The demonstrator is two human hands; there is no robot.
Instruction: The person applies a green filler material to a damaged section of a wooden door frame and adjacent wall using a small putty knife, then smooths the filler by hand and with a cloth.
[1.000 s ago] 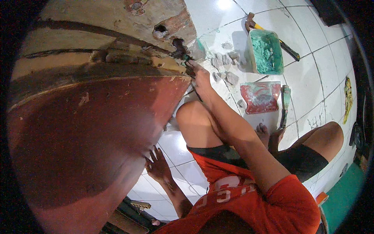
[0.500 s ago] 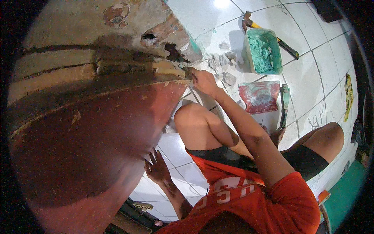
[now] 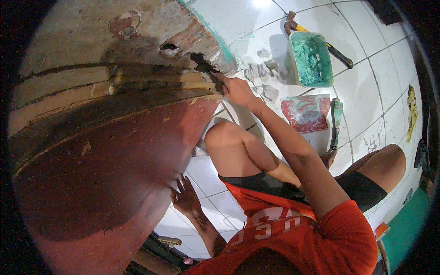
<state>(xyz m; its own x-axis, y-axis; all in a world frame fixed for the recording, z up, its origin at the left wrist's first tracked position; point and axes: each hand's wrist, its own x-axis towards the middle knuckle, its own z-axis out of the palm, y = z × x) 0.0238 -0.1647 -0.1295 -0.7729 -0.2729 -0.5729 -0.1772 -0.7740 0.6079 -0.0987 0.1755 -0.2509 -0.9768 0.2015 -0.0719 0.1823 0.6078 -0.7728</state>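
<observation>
A large curved panel (image 3: 105, 169) fills the left side, dull red on its near face and worn tan above. Its tan part has two ragged holes near the right corner, the larger one (image 3: 200, 60) dark inside. My right hand (image 3: 239, 91) is closed at the broken edge just below that hole. Its fingertips seem to pinch something small and dark, too shadowed to make out. Lower down, my left hand (image 3: 185, 198) is open with fingers spread, their tips at the red face's edge.
On the white tiled floor (image 3: 362, 87) stand a tub of green paste (image 3: 289, 68) and, behind it, a hammer (image 3: 341, 57). Nearer lie a red, paste-smeared spreader plate (image 3: 306, 113), a narrow smeared tool (image 3: 336, 121) and several grey chips (image 3: 270, 93). A yellow wrapper (image 3: 411, 112) is far right.
My right hand has moved slightly left and up along the broken edge, toward the larger hole. The panel's holed corner has shifted a little left. My left hand stays in place.
</observation>
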